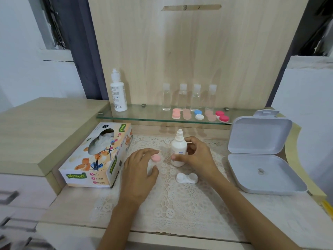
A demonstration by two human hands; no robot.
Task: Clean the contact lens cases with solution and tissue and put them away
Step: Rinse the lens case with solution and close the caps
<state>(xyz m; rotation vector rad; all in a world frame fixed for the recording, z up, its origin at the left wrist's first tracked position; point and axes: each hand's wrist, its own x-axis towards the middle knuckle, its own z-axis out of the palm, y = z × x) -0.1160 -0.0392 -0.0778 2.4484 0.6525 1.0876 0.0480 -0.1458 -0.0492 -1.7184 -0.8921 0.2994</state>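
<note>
At the left edge of the table we see a tissue box (pixel 95 156) lying askew, with tissue showing in its oval opening. Behind it, a glass shelf (pixel 144 115) runs along the table's back edge, and at its left end a tall white bottle (pixel 118 91) stands upright. Just right of the tissue box the left hand (pixel 138 170) arches over the lace mat (pixel 180 204) in the middle of the table, fingertips on a pink cap (pixel 155 157). We cannot tell whether it pinches the cap or only touches it. Just beside it the right hand (pixel 196 157) is wrapped round a small solution bottle (pixel 178 150), thumb in front and fingers behind. The bottle stands upright on the mat with its nozzle up. The two hands are near each other but apart. Toward the front edge from the bottle, a white lens case (pixel 186 178) lies on the mat. On the shelf behind stand four clear bottles (pixel 189 96) in a row, and in front of them coloured lens cases (pixel 176 114) in pink, blue, white and red. At the right edge sits an open white box (pixel 261 154), its lid raised and a small item in its base
</note>
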